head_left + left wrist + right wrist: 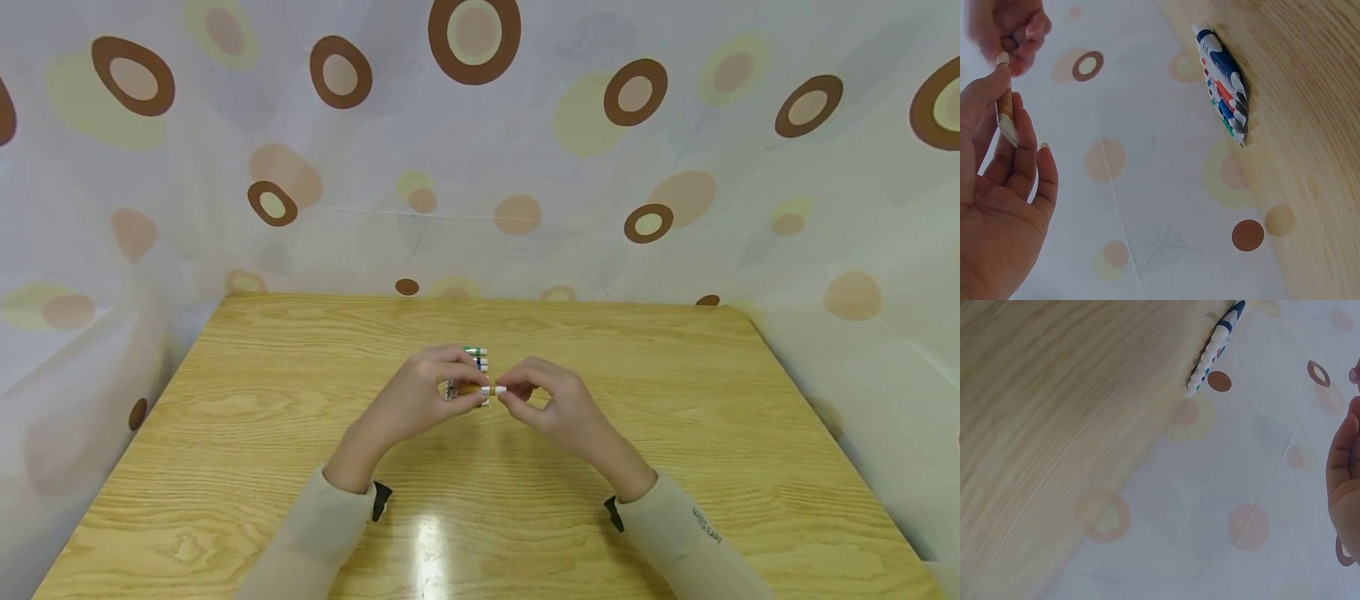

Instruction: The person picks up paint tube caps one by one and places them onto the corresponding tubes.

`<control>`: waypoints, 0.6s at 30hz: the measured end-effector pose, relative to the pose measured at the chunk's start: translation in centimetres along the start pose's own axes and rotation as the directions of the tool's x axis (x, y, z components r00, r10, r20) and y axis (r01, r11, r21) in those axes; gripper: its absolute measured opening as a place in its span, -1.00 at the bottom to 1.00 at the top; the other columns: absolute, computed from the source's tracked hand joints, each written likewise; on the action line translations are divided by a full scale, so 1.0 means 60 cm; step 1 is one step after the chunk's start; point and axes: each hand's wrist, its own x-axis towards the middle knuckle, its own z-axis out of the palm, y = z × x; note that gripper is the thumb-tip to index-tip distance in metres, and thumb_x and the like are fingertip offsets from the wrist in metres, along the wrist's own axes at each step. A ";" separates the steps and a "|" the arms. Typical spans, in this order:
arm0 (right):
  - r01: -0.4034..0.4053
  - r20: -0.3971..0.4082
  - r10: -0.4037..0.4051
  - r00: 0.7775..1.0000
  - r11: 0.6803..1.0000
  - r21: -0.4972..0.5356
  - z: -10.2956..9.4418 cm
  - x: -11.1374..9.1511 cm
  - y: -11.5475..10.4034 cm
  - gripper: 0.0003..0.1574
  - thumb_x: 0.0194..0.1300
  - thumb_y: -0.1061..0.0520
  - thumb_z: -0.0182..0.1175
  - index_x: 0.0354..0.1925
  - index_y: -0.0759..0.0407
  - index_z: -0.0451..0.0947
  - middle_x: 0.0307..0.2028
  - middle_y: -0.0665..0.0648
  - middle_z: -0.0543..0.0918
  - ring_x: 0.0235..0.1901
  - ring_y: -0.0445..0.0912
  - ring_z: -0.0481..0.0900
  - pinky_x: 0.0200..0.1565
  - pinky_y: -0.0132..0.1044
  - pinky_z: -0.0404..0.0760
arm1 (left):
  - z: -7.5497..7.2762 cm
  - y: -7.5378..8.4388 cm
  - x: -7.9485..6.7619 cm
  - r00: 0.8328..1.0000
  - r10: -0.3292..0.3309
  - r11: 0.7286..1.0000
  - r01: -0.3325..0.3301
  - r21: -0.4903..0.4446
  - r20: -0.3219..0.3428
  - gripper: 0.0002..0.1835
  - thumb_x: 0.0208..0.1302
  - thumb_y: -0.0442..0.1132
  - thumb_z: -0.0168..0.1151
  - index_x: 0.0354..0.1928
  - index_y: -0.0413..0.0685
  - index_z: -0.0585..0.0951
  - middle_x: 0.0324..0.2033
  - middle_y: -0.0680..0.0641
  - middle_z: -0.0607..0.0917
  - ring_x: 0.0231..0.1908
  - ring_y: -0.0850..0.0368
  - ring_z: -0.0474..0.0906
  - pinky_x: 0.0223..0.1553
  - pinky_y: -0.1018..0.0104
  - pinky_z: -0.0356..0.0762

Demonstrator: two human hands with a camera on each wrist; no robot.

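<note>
Between the fingertips and thumb of my left hand (414,398) is a small ochre paint tube (1005,103), its pale flattened end toward the palm in the left wrist view. The white cap (501,390) at its other end is pinched by the thumb and fingers of my right hand (558,407). Both hands are held close together over the table, partly covering a row of paint tubes (1224,78) with white caps and blue, red and green bands. Only part of the right hand shows at the edge of the right wrist view.
The wooden table (660,392) has a light glare near its front. Behind it and along its sides hangs a white sheet (465,142) with brown rings and pale spots. Long light sleeves (686,533) cover both forearms.
</note>
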 end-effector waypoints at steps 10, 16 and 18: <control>0.064 -0.026 -0.065 0.998 0.998 -0.020 0.002 0.002 0.004 -0.84 0.27 0.33 0.40 -0.19 0.13 0.71 -0.29 0.02 0.73 -0.36 -0.26 0.61 -0.28 -0.38 0.68 | -0.003 -0.003 -0.001 1.000 -0.009 1.000 0.010 -0.010 0.006 -0.89 0.21 -0.33 0.51 -0.22 -0.07 0.81 -0.22 0.03 0.74 -0.38 0.29 0.52 -0.39 0.43 0.57; 0.080 -0.018 -0.080 0.997 0.997 -0.005 0.004 0.000 0.005 -0.87 0.29 0.34 0.38 -0.24 0.15 0.71 -0.35 0.02 0.73 -0.40 -0.26 0.59 -0.32 -0.37 0.67 | 0.000 -0.002 -0.001 1.000 0.006 1.000 -0.006 -0.009 0.010 -0.90 0.21 -0.33 0.51 -0.23 -0.10 0.81 -0.24 0.02 0.74 -0.39 0.27 0.52 -0.41 0.31 0.60; 0.078 -0.017 -0.078 0.997 0.997 -0.001 0.005 0.000 0.005 -0.86 0.27 0.36 0.37 -0.25 0.15 0.71 -0.36 0.01 0.73 -0.41 -0.26 0.59 -0.33 -0.37 0.67 | 0.001 -0.002 -0.001 1.000 0.009 1.000 -0.009 -0.002 0.009 -0.90 0.20 -0.32 0.52 -0.23 -0.10 0.81 -0.24 0.02 0.75 -0.39 0.26 0.52 -0.41 0.35 0.58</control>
